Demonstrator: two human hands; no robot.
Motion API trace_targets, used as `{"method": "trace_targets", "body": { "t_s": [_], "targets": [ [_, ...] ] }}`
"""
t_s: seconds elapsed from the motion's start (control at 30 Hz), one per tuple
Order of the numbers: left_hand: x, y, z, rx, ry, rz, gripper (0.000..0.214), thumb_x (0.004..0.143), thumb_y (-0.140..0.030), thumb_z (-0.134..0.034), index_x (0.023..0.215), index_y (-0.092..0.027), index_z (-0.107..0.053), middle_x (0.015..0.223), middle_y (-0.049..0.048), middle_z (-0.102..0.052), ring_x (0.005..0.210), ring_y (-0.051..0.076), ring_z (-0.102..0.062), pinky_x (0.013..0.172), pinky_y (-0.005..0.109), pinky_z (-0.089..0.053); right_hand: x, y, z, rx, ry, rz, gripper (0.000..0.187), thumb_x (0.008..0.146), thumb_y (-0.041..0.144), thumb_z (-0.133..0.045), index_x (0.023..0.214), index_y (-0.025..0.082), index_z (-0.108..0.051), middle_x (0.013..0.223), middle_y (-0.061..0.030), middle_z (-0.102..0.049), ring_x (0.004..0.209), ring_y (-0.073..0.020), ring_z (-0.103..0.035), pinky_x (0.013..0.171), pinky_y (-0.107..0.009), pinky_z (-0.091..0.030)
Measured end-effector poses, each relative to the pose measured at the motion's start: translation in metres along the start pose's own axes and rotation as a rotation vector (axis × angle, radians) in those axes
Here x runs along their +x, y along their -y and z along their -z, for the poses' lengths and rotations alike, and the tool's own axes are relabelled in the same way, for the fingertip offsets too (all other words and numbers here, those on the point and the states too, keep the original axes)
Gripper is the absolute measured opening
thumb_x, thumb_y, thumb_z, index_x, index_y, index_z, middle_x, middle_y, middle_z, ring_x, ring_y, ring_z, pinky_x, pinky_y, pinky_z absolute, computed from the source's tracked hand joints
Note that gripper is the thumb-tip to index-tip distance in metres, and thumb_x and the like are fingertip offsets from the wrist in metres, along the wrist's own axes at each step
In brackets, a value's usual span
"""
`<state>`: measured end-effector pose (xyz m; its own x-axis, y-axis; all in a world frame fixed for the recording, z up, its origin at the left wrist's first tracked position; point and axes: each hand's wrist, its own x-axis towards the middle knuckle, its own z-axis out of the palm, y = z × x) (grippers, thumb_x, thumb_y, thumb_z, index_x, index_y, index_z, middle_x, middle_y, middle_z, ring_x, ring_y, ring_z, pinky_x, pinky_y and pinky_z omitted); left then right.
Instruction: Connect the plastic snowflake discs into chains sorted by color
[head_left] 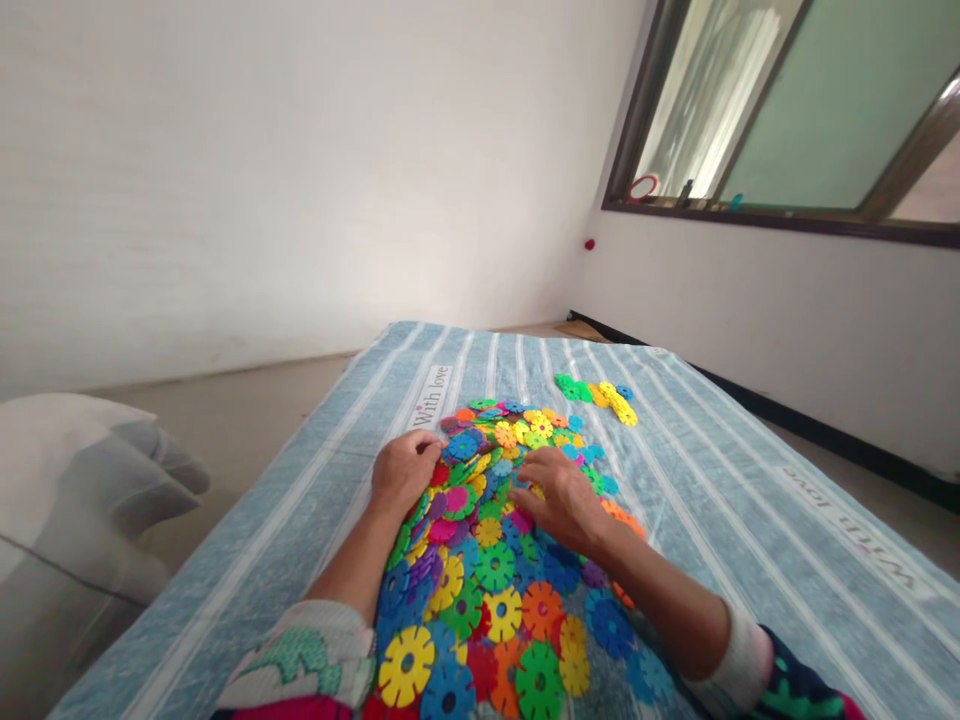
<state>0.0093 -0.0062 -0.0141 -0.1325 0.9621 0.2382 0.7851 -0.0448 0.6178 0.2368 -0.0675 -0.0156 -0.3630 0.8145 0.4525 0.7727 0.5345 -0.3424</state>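
A wide heap of colourful plastic flower-shaped discs (pixel 494 567) with slotted edges covers the middle of the striped cloth (pixel 315 470). At the heap's left edge is my left hand (pixel 405 470), its fingers curled together beside some blue discs (pixel 463 445). Whatever its fingertips pinch is hidden. My right hand (pixel 564 497) reaches over the heap from the right, palm down. Its fingers are bent, with a gap between thumb and forefinger, and the fingertips hover at or touch the discs below. No disc is plainly gripped in it.
Farther back on the cloth lies a small separate group of green, yellow and blue discs (pixel 598 393). White draped fabric (pixel 82 500) stands at the left, beyond the cloth's edge. A white wall (pixel 300 180) rises behind, and a dark-framed window (pixel 802 110) is at upper right.
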Motion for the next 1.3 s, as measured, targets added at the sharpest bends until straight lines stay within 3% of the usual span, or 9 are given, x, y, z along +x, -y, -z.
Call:
{"method": "trace_targets", "body": {
  "t_s": [0.23,0.33,0.5,0.67,0.8,0.93,1.1,1.3],
  "targets": [
    [0.0,0.001,0.001,-0.023,0.014,-0.005,0.03,0.077,-0.038,-0.048,0.08,-0.023,-0.074,0.085,0.0033,-0.076,0.083,0.022,-0.068,0.072,0.029,-0.047,0.004,0.008,-0.012,-0.026,-0.011,-0.073,0.016,0.076,0.023,-0.072,0.064,0.02,-0.063,0.088,-0.0073,-0.065,0.093,-0.023,-0.058,0.085,-0.037,-0.046],
    [0.0,-0.001,0.002,-0.01,0.016,0.003,0.03,0.077,-0.038,-0.048,0.079,-0.023,-0.073,0.085,0.0032,-0.076,0.083,0.022,-0.068,0.071,0.028,-0.047,0.003,0.01,-0.014,0.063,-0.045,-0.143,0.013,0.073,0.018,-0.071,0.063,0.02,-0.064,0.097,-0.0087,-0.067,0.099,-0.025,-0.06,0.089,-0.039,-0.047],
    [0.002,0.0,0.001,-0.006,0.003,0.003,0.027,0.076,-0.039,-0.049,0.076,-0.025,-0.072,0.081,0.0002,-0.076,0.08,0.021,-0.068,0.068,0.027,-0.046,0.005,-0.004,-0.003,0.27,-0.052,-0.229,0.012,0.07,0.011,-0.066,0.063,0.021,-0.067,0.094,-0.0046,-0.071,0.095,-0.0213,-0.065,0.085,-0.035,-0.051],
    [0.004,0.004,-0.001,-0.002,-0.008,0.002,0.026,0.075,-0.04,-0.05,0.075,-0.026,-0.072,0.081,0.0002,-0.076,0.08,0.022,-0.068,0.067,0.028,-0.045,0.02,-0.064,0.03,0.211,-0.1,-0.266,0.011,0.073,0.015,-0.062,0.068,0.021,-0.069,0.093,-0.0029,-0.072,0.093,-0.0193,-0.066,0.086,-0.033,-0.05],
    [0.006,0.006,-0.002,-0.01,-0.006,0.005,0.027,0.075,-0.041,-0.048,0.075,-0.026,-0.071,0.083,0.0002,-0.076,0.082,0.022,-0.068,0.069,0.027,-0.046,0.047,-0.131,0.057,-0.14,-0.098,-0.378,0.015,0.075,0.015,-0.059,0.074,0.021,-0.073,0.09,-0.0036,-0.073,0.089,-0.0188,-0.066,0.081,-0.03,-0.049],
    [0.007,0.006,-0.001,-0.009,0.007,0.041,0.027,0.073,-0.04,-0.048,0.075,-0.025,-0.071,0.082,0.0007,-0.076,0.081,0.022,-0.068,0.069,0.028,-0.046,0.073,-0.182,0.065,-0.249,-0.099,-0.444,0.018,0.076,0.015,-0.058,0.079,0.018,-0.075,0.093,-0.0077,-0.072,0.09,-0.0214,-0.065,0.081,-0.03,-0.048],
    [0.008,0.006,-0.001,-0.017,0.006,0.072,0.027,0.071,-0.041,-0.049,0.074,-0.026,-0.071,0.08,0.0004,-0.076,0.081,0.023,-0.068,0.069,0.03,-0.046,0.089,-0.216,0.055,-0.311,-0.047,-0.466,0.021,0.078,0.016,-0.058,0.087,0.016,-0.078,0.095,-0.0091,-0.073,0.09,-0.0222,-0.066,0.081,-0.028,-0.047],
    [0.008,0.007,-0.002,-0.021,0.005,0.099,0.025,0.069,-0.041,-0.051,0.071,-0.027,-0.071,0.074,-0.0016,-0.075,0.075,0.022,-0.067,0.066,0.029,-0.046,0.096,-0.231,0.046,-0.356,0.03,-0.462,0.023,0.078,0.016,-0.059,0.088,0.018,-0.079,0.091,-0.0079,-0.075,0.091,-0.0214,-0.067,0.079,-0.024,-0.047]
  ]
}}
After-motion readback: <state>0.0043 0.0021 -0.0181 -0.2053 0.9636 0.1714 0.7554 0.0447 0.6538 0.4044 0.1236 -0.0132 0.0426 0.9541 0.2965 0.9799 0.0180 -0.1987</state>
